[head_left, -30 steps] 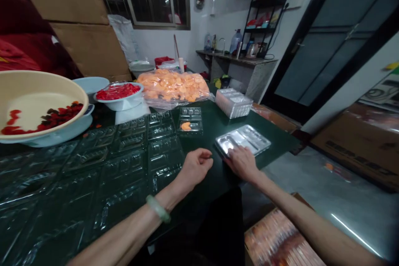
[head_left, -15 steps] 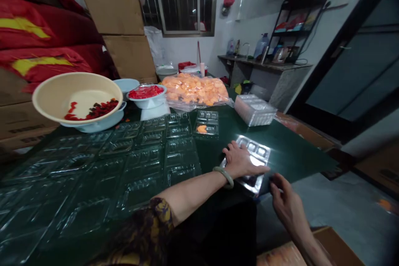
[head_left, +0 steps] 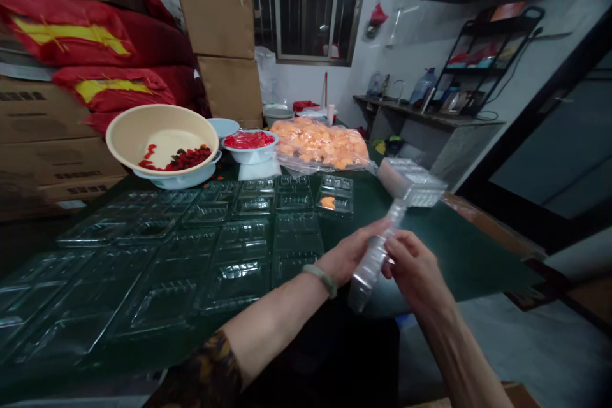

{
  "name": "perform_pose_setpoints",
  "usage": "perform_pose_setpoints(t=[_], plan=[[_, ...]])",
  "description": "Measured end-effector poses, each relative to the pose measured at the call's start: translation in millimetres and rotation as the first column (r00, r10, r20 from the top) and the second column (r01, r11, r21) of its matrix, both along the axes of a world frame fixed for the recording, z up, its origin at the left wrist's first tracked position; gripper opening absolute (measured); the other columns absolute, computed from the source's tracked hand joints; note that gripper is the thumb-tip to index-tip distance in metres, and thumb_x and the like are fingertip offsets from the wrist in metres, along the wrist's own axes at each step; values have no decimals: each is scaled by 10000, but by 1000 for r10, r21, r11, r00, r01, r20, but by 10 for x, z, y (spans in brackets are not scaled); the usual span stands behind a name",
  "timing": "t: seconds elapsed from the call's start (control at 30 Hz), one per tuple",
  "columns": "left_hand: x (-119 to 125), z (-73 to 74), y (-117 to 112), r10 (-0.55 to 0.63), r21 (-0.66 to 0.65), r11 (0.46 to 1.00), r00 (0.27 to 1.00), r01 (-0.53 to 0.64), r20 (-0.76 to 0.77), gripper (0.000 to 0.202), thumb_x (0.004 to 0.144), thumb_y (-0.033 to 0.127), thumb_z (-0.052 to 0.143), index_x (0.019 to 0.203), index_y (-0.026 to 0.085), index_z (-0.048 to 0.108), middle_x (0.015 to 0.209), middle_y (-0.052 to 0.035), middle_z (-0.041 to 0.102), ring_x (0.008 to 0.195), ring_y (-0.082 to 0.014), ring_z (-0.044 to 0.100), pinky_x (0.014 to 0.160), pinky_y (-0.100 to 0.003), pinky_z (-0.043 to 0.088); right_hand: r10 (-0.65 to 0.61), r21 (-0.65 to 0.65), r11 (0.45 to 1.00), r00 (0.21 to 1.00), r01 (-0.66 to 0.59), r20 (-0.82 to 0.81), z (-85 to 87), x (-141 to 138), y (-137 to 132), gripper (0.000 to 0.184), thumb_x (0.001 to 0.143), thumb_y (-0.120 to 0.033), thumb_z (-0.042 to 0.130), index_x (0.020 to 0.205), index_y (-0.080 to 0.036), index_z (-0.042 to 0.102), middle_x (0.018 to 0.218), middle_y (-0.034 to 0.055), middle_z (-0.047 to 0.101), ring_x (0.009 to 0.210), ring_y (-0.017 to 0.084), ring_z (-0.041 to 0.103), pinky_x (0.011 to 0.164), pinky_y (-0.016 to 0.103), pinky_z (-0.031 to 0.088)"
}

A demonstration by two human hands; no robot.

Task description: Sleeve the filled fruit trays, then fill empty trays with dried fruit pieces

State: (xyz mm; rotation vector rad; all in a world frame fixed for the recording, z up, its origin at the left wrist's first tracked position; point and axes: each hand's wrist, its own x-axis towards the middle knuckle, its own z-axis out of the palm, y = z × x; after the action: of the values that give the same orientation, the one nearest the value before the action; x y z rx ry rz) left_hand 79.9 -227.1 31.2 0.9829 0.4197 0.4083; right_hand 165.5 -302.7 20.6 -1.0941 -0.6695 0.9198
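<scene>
**Me:** What do I have in my hands right now?

**Spotter:** A clear plastic blister tray [head_left: 373, 262], standing on edge and tilted, low centre-right of the frame, with its far end near the stack behind it.

**Me:** And my grip?

**Spotter:** Your left hand [head_left: 351, 252], with a pale green bangle [head_left: 320, 280] at the wrist, and your right hand [head_left: 417, 269] are both closed narrowly on the tray, one on each side.

**Me:** What's around me?

**Spotter:** A stack of clear plastic trays [head_left: 411, 182] sits just beyond, on the dark green table [head_left: 459, 255]. Left of it, a single clear tray [head_left: 335, 194] holds one orange piece [head_left: 327, 203]. Behind is a clear bag of orange pieces [head_left: 320, 143]. Upper left are a white bowl of red pieces [head_left: 249, 146] and a beige basin [head_left: 160, 131]. More clear trays [head_left: 191, 280] cover the table's left side.
</scene>
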Motion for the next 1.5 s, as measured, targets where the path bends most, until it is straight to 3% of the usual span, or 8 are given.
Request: perform_pose_setpoints(t=[0.07,0.13,0.27,0.5,0.7,0.8,1.03,1.5], plan=[[-251,49,-7,0,-36,999,1000,0,0,434,777,548,488,686,134,578,545,-10,529,469,-113,490,520,-256,426,209,-10,978,978,-209,-21,51,-92,109,357,624,-424,760,618,-184,497,474,-61,460,391,72,428,388,195,317],[-467,68,-9,57,-47,997,998,-56,30,389,760,500,509,630,138,560,534,-13,539,485,-113,504,540,-246,428,326,-17,945,945,-326,-13,92,-187,194,395,624,-432,762,558,-176,468,444,-63,442,372,70,420,385,199,300],[-720,42,14,144,-36,989,983,-141,112,395,701,504,518,572,133,555,507,-36,553,504,-136,526,575,-270,444,439,-72,897,898,-437,18,194,-369,321,404,618,-445,761,543,-177,469,425,-62,455,335,72,412,354,201,281],[-886,-2,30,207,-24,978,955,-207,212,436,638,546,565,557,118,558,506,-51,553,513,-144,538,608,-277,443,591,-167,796,807,-582,6,318,-485,459,392,599,-448,774,560,-157,515,460,-43,503,359,75,446,360,194,312],[-904,-72,7,165,-43,986,943,-159,290,328,703,434,528,607,128,594,563,-38,561,548,-144,531,624,-273,419,573,-263,798,818,-542,54,228,-448,455,417,644,-479,746,542,-149,512,436,-24,481,360,75,443,357,189,300],[-887,-97,59,139,-42,990,952,-133,274,365,682,474,498,586,134,590,559,-54,561,551,-161,530,638,-304,413,567,-274,804,819,-528,85,184,-424,503,414,611,-478,769,542,-152,524,416,-26,472,353,73,433,361,187,298],[-1011,-91,58,244,-27,969,934,-245,260,420,754,505,472,614,132,606,585,-56,583,580,-153,528,661,-291,415,609,-264,779,786,-569,104,251,-568,599,414,600,-468,777,534,-159,510,405,-31,474,344,77,430,355,191,297],[-960,-390,253,236,-73,972,904,-224,357,519,728,583,496,558,111,632,509,-78,594,523,-171,562,604,-296,453,635,-228,763,768,-605,86,236,-660,682,402,615,-467,759,546,-169,499,402,-43,500,328,72,429,342,189,279]])
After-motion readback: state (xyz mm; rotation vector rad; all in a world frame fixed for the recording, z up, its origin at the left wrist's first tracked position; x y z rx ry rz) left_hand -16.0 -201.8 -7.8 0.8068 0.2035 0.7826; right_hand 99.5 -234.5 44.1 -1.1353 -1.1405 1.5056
